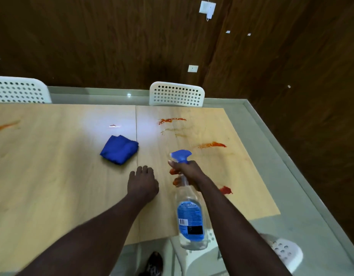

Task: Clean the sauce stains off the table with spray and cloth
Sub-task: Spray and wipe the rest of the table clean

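My right hand [185,171] grips the neck of a clear spray bottle [190,218] with a blue label and blue trigger head, lifted above the light wooden table [52,186], nozzle pointing away from me. My left hand [142,184] rests knuckles-up on the table beside it, holding nothing. A folded blue cloth [119,149] lies just beyond the left hand. Red sauce stains mark the table: one at the far right [171,120], one right of the nozzle [212,145], one by my right forearm [225,190], one at the far left [6,126].
Two white perforated chairs [177,94] [19,89] stand at the table's far side. A white stool [285,253] is under my right arm, near the table's corner. A dark wood-panelled wall runs behind, and grey floor lies to the right.
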